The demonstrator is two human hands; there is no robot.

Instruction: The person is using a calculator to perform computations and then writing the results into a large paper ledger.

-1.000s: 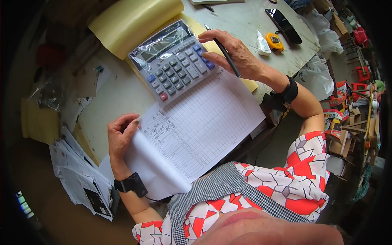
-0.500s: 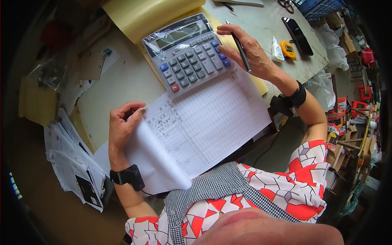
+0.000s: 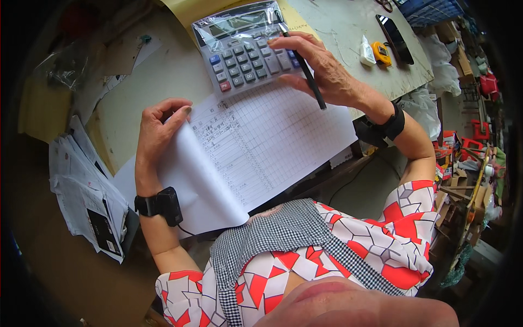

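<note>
Clamping black pen [image 3: 312,83], right hand [image 3: 335,74] over calculator [image 3: 246,59], left hand [image 3: 157,129] with grip closed on curled page [image 3: 197,177]

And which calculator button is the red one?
It's the red button at the bottom-left corner of the calculator; the other buttons I can see are grey or blue.

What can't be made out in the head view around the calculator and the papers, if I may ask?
Calculator readout: head view, too small and under glare on the clear wrap.
Some calculator keys: head view, behind the right hand.
Whatever lies under the curled page: head view, covered by that page.
The rest of the yellow paper: head view, cut off by the top edge.
</note>
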